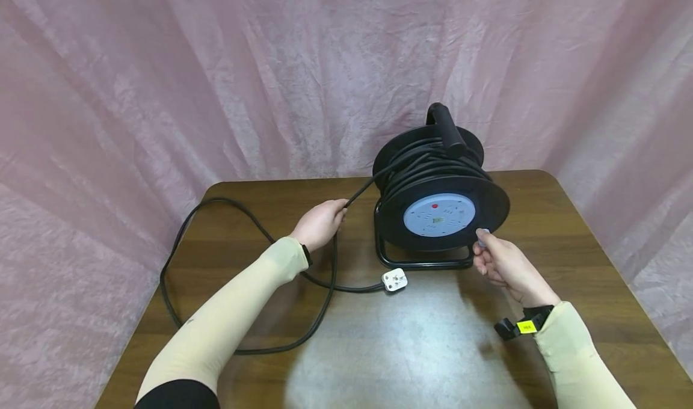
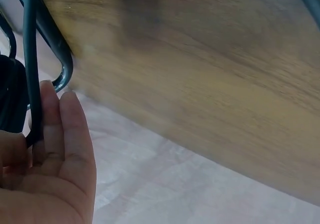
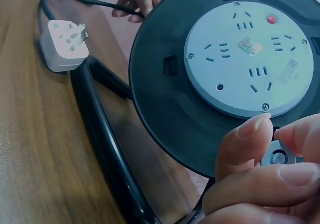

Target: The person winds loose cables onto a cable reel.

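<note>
Head view: the left hand [image 1: 318,224] reaches in from the near left, forearm slanting, and pinches a black cable [image 1: 334,264]; the right hand [image 1: 509,270] comes from the near right corner with its fingertips drawn together at the lower right of the front disc of the cable reel [image 1: 441,186]. The reel stands between the two hands, toward the far edge and right of centre, on a tubular stand [image 1: 422,264]; its pale socket panel [image 1: 440,215] faces the near edge. Cable runs taut from the drum to the left hand, then loops out to the left edge; the white plug [image 1: 394,279] lies just before the stand, prongs up. The wood-grain table [image 1: 379,361] has rounded far corners and is backed by pink curtain [image 1: 325,84]. Left wrist view: two fingers [image 2: 75,124] extend nearly straight beside the cable, which enters the grip near the thumb; the table edge runs obliquely above the curtain. Right wrist view: thumb and fingers hold a small grey knob [image 3: 279,158] in front of the disc, below the panel; the plug sits against the stand's tube on the table, and the left hand grips the cable beyond the reel.
</note>
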Available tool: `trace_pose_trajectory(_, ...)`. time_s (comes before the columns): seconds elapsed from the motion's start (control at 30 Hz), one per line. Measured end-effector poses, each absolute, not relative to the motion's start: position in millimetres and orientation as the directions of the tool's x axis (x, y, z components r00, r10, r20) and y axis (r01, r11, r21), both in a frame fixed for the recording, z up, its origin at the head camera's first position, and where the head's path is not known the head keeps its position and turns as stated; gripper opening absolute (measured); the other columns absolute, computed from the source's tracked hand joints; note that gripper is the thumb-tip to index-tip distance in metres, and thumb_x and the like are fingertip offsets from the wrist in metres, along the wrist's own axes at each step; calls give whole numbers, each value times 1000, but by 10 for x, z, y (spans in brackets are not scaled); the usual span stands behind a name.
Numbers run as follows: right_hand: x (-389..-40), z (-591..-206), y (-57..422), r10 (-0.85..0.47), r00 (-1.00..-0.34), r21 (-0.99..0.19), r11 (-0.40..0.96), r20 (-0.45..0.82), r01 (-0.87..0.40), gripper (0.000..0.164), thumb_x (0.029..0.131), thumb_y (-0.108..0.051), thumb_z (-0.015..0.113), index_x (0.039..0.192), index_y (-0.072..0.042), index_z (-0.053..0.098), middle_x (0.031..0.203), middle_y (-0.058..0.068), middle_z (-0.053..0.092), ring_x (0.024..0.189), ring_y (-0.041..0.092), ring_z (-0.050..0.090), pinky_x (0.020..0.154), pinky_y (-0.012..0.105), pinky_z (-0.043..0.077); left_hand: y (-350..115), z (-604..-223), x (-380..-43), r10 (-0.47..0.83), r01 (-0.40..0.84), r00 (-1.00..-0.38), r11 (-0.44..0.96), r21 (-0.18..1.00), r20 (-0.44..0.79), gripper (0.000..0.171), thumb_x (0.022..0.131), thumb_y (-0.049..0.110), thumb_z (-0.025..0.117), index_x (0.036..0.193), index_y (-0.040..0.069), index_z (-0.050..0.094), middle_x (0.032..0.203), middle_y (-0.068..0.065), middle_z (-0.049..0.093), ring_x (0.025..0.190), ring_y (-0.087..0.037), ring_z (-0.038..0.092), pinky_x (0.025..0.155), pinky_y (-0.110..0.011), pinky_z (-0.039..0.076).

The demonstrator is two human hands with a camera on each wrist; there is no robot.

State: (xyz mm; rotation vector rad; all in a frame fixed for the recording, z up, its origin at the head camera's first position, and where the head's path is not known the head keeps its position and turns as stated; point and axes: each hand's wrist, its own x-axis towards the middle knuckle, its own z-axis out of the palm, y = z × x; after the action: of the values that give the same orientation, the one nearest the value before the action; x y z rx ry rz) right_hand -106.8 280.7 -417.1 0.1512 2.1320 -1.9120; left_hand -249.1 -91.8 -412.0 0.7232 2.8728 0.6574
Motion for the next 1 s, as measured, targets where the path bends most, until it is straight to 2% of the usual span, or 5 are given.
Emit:
trace_pose_trajectory(0.27,-1081,-4263,2750,-85,-951,-948,147,-298,283,55,105,-54,40,91,-1,46,62,0,50,41,6,31,37,21,26,-854,-4103,-2487,478,435,-878,788,435,11,36,108,21,44,140,9,54,108,1,63,97,-12,59,91,-35,48)
trace_pose_trajectory(0.57,-1102,-4379,2647,-90,-939,-939,126,-333,321,53,105,-52,41,92,-1,45,61,1,50,40,7,29,38,21,25,-827,-4078,-2487,484,439,-875,764,472,31,36,108,23,42,139,9,54,108,0,60,94,-15,57,86,-35,48)
trace_pose_trajectory(0.8,-1116,-4411,2585,-107,-933,-938,87,-343,335,51,105,-52,42,89,-3,44,61,1,49,39,6,28,38,20,24,-816,-4052,-2461,478,428,-878,750,504,35,43,107,20,40,149,10,44,123,-8,57,94,-18,54,85,-35,47)
trace_pose_trajectory(0.93,-1120,-4433,2558,-110,-927,-933,69,-359,353,50,105,-51,42,88,-4,44,60,0,49,39,6,28,37,20,24,-804,-4065,-2443,501,439,-864,712,548,42,44,107,15,40,151,10,40,108,-5,59,87,-17,58,81,-33,48)
trace_pose_trajectory(1.0,-1123,-4449,2541,-114,-924,-931,69,-365,360,50,105,-51,42,89,-4,44,61,1,49,39,6,29,37,19,24,-807,-4080,-2434,500,430,-865,701,569,38,40,108,16,40,147,11,44,99,-1,60,82,-14,60,77,-32,49)
